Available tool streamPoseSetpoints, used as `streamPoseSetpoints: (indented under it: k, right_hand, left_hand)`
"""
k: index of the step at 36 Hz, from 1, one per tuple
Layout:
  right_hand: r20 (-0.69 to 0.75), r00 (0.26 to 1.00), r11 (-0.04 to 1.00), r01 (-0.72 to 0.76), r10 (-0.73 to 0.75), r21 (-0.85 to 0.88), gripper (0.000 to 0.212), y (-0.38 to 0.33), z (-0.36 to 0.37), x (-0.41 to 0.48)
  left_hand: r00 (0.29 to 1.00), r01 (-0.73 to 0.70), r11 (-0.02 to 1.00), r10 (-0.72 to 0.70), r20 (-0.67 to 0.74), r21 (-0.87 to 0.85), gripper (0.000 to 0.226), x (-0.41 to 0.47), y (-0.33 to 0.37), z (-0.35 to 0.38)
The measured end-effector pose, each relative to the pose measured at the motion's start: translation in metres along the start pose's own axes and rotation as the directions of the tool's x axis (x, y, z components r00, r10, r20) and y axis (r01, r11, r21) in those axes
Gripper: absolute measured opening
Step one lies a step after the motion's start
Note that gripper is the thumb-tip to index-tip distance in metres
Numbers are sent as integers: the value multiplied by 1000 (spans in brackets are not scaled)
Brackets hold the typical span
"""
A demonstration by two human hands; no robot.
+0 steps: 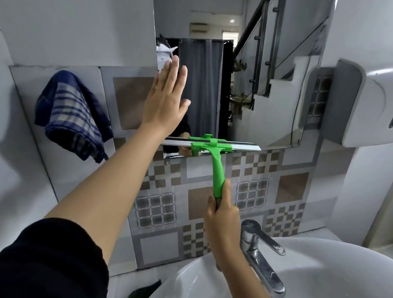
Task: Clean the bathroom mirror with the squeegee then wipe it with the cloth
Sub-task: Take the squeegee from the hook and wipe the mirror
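The mirror (268, 59) hangs on the wall above the sink and reflects a staircase and a dark curtain. My right hand (223, 222) grips the lower end of the green squeegee (216, 155), whose blade lies across the mirror's bottom edge. My left hand (168, 99) is flat and open, with its palm against the mirror's left edge. A blue checked cloth (73, 114) hangs on the wall to the left of the mirror, apart from both hands.
A white sink (322, 283) with a chrome tap (261, 252) sits below my right hand. A white dispenser (377, 107) is fixed to the wall at the right. Patterned grey tiles (167, 209) cover the wall under the mirror. Something dark green (144, 293) lies beside the sink.
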State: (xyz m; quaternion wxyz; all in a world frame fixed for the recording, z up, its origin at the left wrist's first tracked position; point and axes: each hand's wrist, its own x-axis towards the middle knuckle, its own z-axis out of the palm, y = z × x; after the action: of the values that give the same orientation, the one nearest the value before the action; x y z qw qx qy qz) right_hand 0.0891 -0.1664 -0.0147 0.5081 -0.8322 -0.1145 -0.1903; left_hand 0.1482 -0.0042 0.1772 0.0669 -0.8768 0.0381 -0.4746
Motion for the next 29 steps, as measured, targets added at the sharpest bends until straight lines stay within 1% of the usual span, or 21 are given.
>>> streamPoseSetpoints:
  k: [5,10,19,23,26,29]
  right_hand:
    - [18,1000,999,-15,16,-35,59,7,1,-1]
    - [41,999,998,0,2,-69,57,11,-1,-2]
    - [61,998,989,-2,12,-147,54,18,-7,-8]
    - [94,995,987,-13,28,-159,48,24,-16,-17]
    - [103,995,989,30,-16,-142,51,23,-29,-28]
    - [127,987,991,108,-98,-74,51,15,-43,-29]
  left_hand:
    - [1000,21,1000,-21,-1,4,66,-6,3,3]
    - [999,34,999,-34,1,6,66,-11,5,5]
    - [999,14,999,-15,31,38,66,-25,6,9]
    - [998,-6,998,2,70,56,65,-37,6,9]
    - [994,55,998,-55,89,6,61,-48,14,6]
    - [985,80,995,-69,156,-65,57,-55,30,0]
